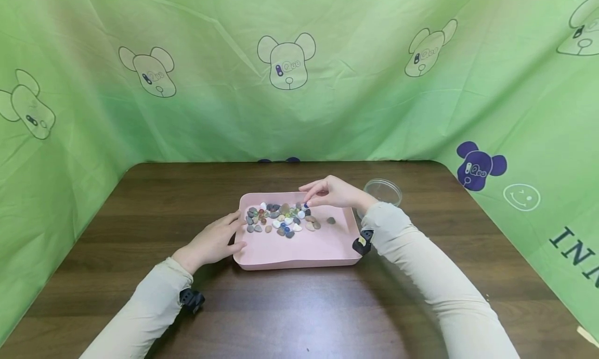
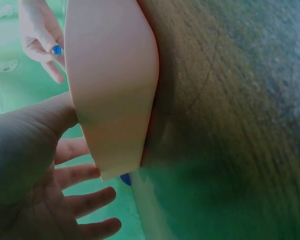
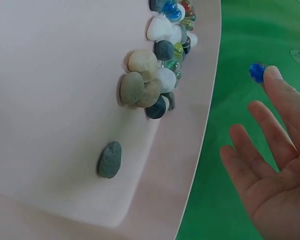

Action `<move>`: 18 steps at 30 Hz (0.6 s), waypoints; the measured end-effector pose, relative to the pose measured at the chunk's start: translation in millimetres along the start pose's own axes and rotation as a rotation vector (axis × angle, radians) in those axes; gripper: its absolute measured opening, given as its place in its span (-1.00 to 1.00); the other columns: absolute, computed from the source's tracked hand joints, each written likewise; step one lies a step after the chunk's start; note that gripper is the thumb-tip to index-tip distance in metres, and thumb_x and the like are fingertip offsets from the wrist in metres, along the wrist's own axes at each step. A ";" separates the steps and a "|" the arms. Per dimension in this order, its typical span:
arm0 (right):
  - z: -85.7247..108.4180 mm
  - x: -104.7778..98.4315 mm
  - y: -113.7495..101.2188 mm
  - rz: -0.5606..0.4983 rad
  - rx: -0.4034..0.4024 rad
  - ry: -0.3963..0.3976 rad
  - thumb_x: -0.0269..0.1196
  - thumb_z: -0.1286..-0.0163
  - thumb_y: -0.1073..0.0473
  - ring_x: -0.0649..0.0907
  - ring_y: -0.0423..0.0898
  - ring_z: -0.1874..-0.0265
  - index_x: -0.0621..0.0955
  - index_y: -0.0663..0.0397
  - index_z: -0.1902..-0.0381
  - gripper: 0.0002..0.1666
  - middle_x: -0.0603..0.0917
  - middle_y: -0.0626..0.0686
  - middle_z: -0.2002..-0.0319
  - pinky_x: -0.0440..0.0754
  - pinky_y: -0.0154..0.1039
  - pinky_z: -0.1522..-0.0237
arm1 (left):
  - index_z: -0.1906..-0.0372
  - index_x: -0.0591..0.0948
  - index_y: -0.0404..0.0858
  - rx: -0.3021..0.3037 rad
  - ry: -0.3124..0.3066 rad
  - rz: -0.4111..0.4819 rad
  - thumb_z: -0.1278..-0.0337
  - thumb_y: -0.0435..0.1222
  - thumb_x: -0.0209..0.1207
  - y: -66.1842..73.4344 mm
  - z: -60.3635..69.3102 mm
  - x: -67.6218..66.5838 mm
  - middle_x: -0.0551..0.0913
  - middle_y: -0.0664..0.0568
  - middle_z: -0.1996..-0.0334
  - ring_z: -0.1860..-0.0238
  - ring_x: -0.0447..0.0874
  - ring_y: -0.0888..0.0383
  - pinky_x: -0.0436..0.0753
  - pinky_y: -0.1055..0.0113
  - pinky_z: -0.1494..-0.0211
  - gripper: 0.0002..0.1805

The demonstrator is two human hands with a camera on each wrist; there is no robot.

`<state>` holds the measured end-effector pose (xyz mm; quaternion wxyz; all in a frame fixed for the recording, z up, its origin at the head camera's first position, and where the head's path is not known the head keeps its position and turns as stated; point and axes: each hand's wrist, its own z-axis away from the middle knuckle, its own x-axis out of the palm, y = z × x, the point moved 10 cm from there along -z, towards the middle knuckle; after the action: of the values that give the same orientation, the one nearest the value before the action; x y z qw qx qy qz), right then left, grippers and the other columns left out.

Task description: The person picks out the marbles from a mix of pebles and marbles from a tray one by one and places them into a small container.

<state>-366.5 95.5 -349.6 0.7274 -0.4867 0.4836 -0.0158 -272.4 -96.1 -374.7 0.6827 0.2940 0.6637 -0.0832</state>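
A pink tray (image 1: 299,251) holds a cluster of stones and glass marbles along its far side. My right hand (image 1: 333,191) is above the tray's far right part, pinching a blue marble (image 3: 257,73) between thumb and a finger, its other fingers spread. That blue marble (image 2: 57,49) also shows in the left wrist view. My left hand (image 1: 212,243) rests at the tray's left edge, fingers spread, thumb and fingertips touching the rim. One grey-green stone (image 3: 110,159) lies apart from the cluster, nearer the tray's right end.
A clear round container (image 1: 383,190) stands on the brown wooden table (image 1: 187,184), just beyond the tray's right end and partly behind my right wrist. Green printed cloth (image 1: 210,114) hangs behind the table and at its sides.
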 end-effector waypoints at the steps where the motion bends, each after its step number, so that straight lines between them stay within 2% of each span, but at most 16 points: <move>1: 0.3 -0.1 0.3 -0.003 0.000 -0.002 0.26 -0.23 0.29 0.45 0.15 -0.26 0.68 0.27 0.19 -0.78 0.49 0.22 -0.23 0.41 0.07 -0.25 | -0.19 0.42 -0.47 0.003 0.001 -0.003 -0.12 -0.19 0.18 0.4 -0.1 -0.2 0.29 -0.40 -0.30 -0.29 0.33 -0.26 0.36 -0.06 -0.30 -0.41; 9: 6.2 -6.2 -4.3 0.018 -0.025 0.016 0.27 -0.22 0.24 0.45 0.14 -0.26 0.69 0.21 0.19 -0.79 0.50 0.20 -0.22 0.39 0.06 -0.27 | -0.19 0.42 -0.48 -0.005 -0.011 0.006 -0.13 -0.18 0.18 0.1 -0.5 0.6 0.27 -0.39 -0.31 -0.31 0.30 -0.26 0.34 -0.06 -0.31 -0.40; 18: 14.2 -12.8 -10.8 0.046 -0.067 0.044 0.27 -0.22 0.23 0.47 0.15 -0.24 0.69 0.25 0.18 -0.76 0.52 0.21 -0.20 0.41 0.07 -0.25 | -0.19 0.42 -0.48 -0.010 -0.011 0.001 -0.12 -0.19 0.19 -1.0 -0.3 0.0 0.28 -0.39 -0.31 -0.30 0.31 -0.26 0.35 -0.06 -0.31 -0.41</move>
<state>-358.3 106.0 -332.2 0.7000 -0.4991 0.5108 0.0062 -273.2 -96.7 -375.0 0.6879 0.2902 0.6603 -0.0813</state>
